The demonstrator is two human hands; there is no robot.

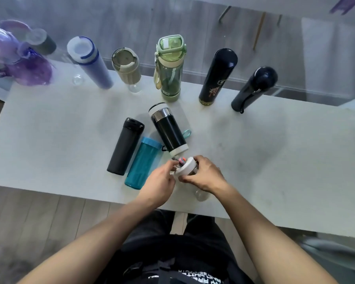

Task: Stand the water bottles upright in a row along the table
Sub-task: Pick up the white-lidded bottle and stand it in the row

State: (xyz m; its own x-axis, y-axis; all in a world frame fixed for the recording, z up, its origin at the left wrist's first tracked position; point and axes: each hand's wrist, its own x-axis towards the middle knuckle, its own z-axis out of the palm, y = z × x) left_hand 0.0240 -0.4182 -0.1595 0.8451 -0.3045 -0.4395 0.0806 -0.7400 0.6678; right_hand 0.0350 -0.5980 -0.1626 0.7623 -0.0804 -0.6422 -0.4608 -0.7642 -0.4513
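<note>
Gripped a clear white-capped bottle (190, 171) in both hands (182, 177) at lower centre of the surface (275, 160), risking knocking the tilted black flask (169, 130) just above.

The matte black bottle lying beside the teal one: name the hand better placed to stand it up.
Probably left. The left hand sits nearer the matte black bottle; the right hand would cross over.
</note>
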